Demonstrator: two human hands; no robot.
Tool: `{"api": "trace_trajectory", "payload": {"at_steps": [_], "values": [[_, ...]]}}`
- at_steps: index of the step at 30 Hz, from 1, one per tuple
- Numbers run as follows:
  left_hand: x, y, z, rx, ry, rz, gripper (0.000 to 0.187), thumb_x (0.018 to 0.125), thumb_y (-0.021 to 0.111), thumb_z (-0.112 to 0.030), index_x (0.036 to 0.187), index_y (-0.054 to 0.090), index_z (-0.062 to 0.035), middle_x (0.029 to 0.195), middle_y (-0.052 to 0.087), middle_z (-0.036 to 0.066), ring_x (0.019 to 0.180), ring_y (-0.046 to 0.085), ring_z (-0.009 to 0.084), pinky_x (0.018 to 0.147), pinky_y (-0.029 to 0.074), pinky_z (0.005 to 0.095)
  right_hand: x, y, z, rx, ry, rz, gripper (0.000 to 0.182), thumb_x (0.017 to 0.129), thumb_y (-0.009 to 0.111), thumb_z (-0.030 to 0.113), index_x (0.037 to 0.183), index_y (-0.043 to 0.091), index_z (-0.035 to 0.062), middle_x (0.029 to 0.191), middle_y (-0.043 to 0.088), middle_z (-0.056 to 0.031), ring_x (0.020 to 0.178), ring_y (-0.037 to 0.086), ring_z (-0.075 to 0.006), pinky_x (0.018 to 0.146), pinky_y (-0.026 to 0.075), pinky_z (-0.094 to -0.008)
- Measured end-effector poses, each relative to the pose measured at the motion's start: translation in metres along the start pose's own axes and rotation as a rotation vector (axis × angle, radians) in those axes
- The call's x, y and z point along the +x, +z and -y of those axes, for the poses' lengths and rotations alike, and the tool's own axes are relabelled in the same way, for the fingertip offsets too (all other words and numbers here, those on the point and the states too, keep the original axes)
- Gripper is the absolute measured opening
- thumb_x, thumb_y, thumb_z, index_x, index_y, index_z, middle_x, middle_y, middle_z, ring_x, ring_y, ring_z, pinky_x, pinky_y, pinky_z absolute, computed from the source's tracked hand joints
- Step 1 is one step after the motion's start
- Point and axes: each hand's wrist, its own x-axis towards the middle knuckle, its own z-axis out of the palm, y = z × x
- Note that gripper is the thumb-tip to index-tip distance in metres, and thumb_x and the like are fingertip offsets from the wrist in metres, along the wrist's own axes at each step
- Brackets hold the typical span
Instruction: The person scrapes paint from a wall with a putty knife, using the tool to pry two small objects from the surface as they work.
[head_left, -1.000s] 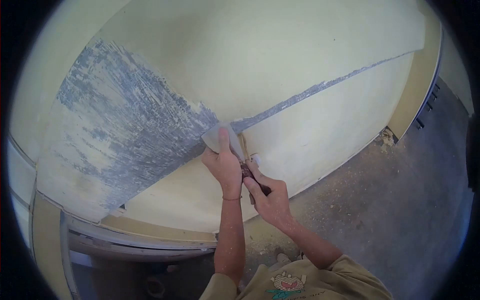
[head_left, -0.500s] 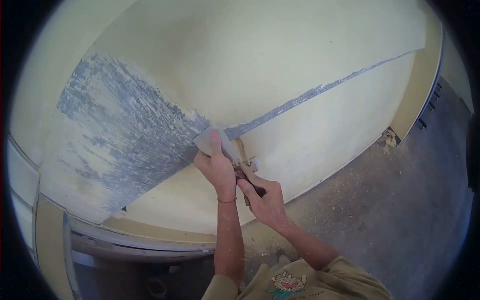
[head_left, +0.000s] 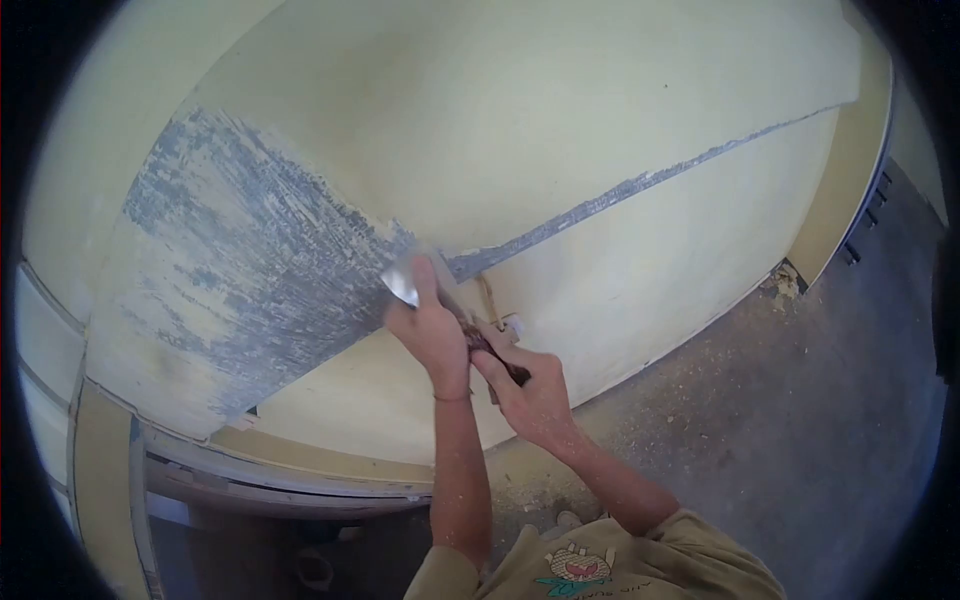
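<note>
A wide-bladed scraper lies against the wall, at the edge of a rough patch of stripped grey surface. My left hand is closed around the blade end, one digit stretched along the metal. Lower down, my right hand grips the dark brown handle. The blade's edge is blurred, and part of the tool is hidden by my fingers. Just right of the blade, a narrow grey stripped line runs up to the right across the cream paint.
A small white fitting with a short brown strip sits on the lower wall. Flakes lie scattered over the grey floor. At the lower left is a ledge above a dark recess. A damaged corner shows at right.
The scraper has tilted, and its blade now catches bright light. Both hands have shifted only slightly, keeping their hold on it. The view has moved a little.
</note>
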Motion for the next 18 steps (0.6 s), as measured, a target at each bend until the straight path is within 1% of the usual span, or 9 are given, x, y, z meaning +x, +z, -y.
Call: {"api": "trace_trajectory", "payload": {"at_steps": [1,2,5,9,11,13,15,17,18], "values": [[0.001,0.002,-0.011,-0.002,-0.068,0.017,0.03,0.094,0.062,-0.022,0.093,0.068,0.0069,0.081,0.065,0.003,0.071,0.055,0.0075,0.063,0.043,0.0243,-0.002,-0.002,-0.002,-0.002,0.005,-0.003,0.038,0.092,0.062,0.01,0.128,0.058,0.002,0.068,0.053,-0.0014,0.062,0.039,-0.003,0.052,0.038,-0.0229],[-0.006,0.006,-0.011,-0.047,0.056,0.003,0.029,0.093,0.063,-0.023,0.09,0.068,0.0054,0.076,0.061,-0.001,0.065,0.051,0.0055,0.056,0.039,0.0228,-0.005,-0.002,-0.005,0.004,0.019,-0.007,0.038,0.092,0.062,0.009,0.128,0.058,0.002,0.069,0.053,-0.0019,0.062,0.04,-0.0029,0.053,0.039,-0.0227],[-0.017,0.008,0.021,-0.113,0.083,-0.088,0.03,0.093,0.063,-0.025,0.088,0.068,0.0043,0.073,0.059,-0.002,0.063,0.048,0.0057,0.055,0.038,0.0236,-0.009,-0.001,-0.022,0.001,-0.017,-0.014,0.038,0.094,0.06,0.01,0.13,0.057,0.0022,0.066,0.053,-0.0003,0.058,0.042,-0.0028,0.051,0.038,-0.0219],[-0.006,0.006,-0.005,-0.031,0.077,0.017,0.032,0.093,0.064,-0.025,0.092,0.067,0.0067,0.076,0.063,0.001,0.067,0.05,0.0066,0.06,0.04,0.0248,-0.007,0.003,-0.005,0.036,0.015,-0.006,0.038,0.096,0.058,0.011,0.133,0.054,0.002,0.063,0.053,0.0018,0.054,0.044,-0.0028,0.048,0.038,-0.0216],[-0.012,0.002,0.008,0.041,0.125,-0.011,0.033,0.093,0.064,-0.026,0.089,0.067,0.0066,0.074,0.061,0.0,0.066,0.049,0.0066,0.058,0.04,0.0258,-0.02,0.002,-0.022,0.032,0.043,0.009,0.039,0.096,0.058,0.012,0.133,0.054,0.0017,0.063,0.053,0.0017,0.053,0.044,-0.0027,0.048,0.038,-0.0216],[-0.019,0.007,-0.002,0.032,0.027,-0.02,0.034,0.094,0.063,-0.027,0.084,0.065,0.0052,0.071,0.058,0.0,0.064,0.048,0.0069,0.057,0.039,0.0263,-0.013,0.0,-0.015,0.026,0.048,0.005,0.039,0.096,0.057,0.012,0.133,0.054,0.0014,0.063,0.053,0.0017,0.053,0.044,-0.0026,0.048,0.038,-0.0217],[-0.011,0.009,-0.01,0.068,0.09,0.001,0.034,0.094,0.062,-0.027,0.08,0.062,0.0039,0.069,0.056,0.0,0.063,0.047,0.0077,0.057,0.039,0.0273,-0.004,0.002,-0.006,0.009,-0.054,0.007,0.039,0.096,0.058,0.012,0.133,0.054,0.0009,0.063,0.053,0.0016,0.054,0.044,-0.0024,0.048,0.038,-0.0218],[-0.006,0.005,-0.009,0.033,0.001,0.035,0.033,0.094,0.061,-0.026,0.077,0.06,0.0029,0.068,0.054,-0.001,0.062,0.046,0.0074,0.055,0.038,0.0268,-0.006,-0.002,-0.012,0.012,-0.049,-0.001,0.039,0.096,0.058,0.013,0.133,0.054,0.0005,0.063,0.053,0.002,0.055,0.044,-0.0024,0.049,0.038,-0.0217],[-0.008,0.003,0.011,0.025,0.066,-0.012,0.035,0.094,0.062,-0.027,0.075,0.059,0.0019,0.065,0.053,-0.002,0.059,0.045,0.007,0.053,0.036,0.0267,-0.007,-0.004,-0.015,0.012,-0.051,-0.004,0.039,0.095,0.059,0.013,0.132,0.054,0.0,0.063,0.052,0.0024,0.055,0.044,-0.0024,0.049,0.038,-0.0216]]}}
